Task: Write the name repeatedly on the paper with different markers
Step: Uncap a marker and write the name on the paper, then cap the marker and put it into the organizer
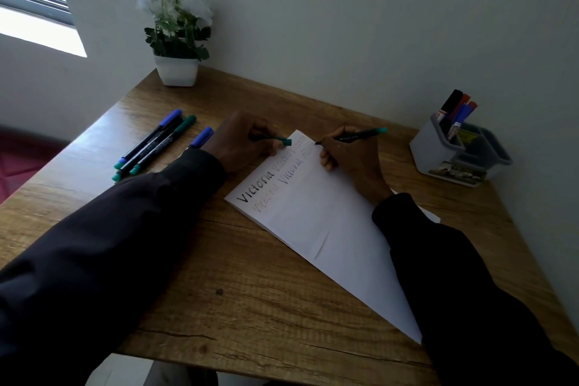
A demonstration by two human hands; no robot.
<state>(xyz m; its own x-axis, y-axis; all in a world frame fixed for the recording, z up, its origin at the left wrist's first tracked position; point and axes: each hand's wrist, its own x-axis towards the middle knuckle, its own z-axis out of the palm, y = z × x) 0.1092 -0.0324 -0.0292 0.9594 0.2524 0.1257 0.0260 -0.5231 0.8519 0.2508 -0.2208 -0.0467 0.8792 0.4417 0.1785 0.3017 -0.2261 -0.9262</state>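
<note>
A white sheet of paper (326, 229) lies slanted on the wooden table (250, 291), with a name written several times in two rows near its far edge. My right hand (354, 160) grips a black marker with a green end (354, 136), its tip touching the paper at the end of the second row. My left hand (244, 141) rests at the paper's far left corner and holds the green marker cap (275, 139).
Several capped markers (153, 144), blue and green, lie on the table to the left, one blue marker (202, 137) beside my left wrist. A grey holder (457, 150) with more markers stands at the right. A white potted plant (177, 41) sits at the back.
</note>
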